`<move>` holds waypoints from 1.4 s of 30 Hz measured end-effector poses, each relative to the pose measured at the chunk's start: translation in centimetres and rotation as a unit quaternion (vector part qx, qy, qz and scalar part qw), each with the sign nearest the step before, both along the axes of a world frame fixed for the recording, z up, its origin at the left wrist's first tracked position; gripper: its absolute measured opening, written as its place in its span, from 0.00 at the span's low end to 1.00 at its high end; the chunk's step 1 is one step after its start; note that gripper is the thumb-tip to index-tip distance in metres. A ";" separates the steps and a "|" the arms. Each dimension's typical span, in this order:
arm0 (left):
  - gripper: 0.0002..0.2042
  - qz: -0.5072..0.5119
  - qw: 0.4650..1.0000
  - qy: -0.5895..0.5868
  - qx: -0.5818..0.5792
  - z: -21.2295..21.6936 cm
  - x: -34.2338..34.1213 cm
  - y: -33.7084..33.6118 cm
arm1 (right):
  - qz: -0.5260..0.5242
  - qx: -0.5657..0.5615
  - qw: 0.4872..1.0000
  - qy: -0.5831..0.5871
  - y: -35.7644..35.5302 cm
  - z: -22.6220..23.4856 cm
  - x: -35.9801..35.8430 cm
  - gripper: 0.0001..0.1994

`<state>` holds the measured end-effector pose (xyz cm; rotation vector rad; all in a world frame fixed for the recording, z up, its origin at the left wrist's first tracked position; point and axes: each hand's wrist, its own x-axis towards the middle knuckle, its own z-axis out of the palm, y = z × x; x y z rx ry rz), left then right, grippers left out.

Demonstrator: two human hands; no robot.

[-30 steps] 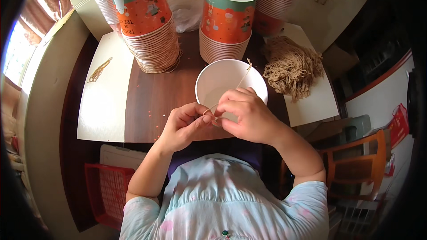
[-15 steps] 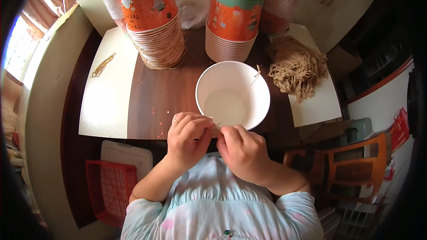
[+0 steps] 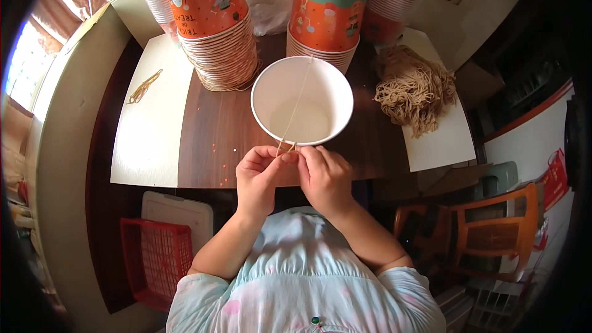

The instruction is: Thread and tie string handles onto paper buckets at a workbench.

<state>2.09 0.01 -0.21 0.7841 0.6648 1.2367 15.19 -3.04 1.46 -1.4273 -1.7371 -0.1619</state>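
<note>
A white paper bucket [image 3: 336, 102] stands mouth up on the table in front of me. Across its mouth a thin tan cord [image 3: 298, 102] runs from the far rim to the near rim. My left hand [image 3: 258, 176] is closed, thumb against fingers, on the cord at the near rim. Beside it my right hand [image 3: 325, 176] also pinches the cord, and the two hands nearly meet. A short bit of cord sticks up between the fingertips; exactly how it lies there is hidden.
Upside-down orange-and-green bucket stacks, one at the left [image 3: 209, 9] wound with cord and one behind the bucket [image 3: 325, 15], stand at the back. A heap of tan cords [image 3: 416, 89] lies at right, a small cord bundle [image 3: 145, 86] at left. Below are a red basket [image 3: 157, 259] and wooden chair [image 3: 493, 234].
The bucket has shifted left and away from me, and both hands have moved forward to its near rim. The cord, formerly slanting to the right side, now runs to the far rim.
</note>
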 end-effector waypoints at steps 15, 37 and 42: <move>0.04 0.047 0.997 0.046 0.047 -0.1 -0.9 -0.1 | 0.233 -0.309 0.534 0.752 1.2 -1.4 -0.8 0.09; 0.07 0.157 0.893 0.317 0.278 0.3 -0.8 -0.6 | 0.229 -0.287 0.457 0.810 0.5 -1.6 -2.0 0.10; 0.05 0.157 0.860 0.361 0.324 1.0 -1.2 -0.5 | 0.212 -0.299 0.478 0.799 0.5 -2.1 -1.7 0.10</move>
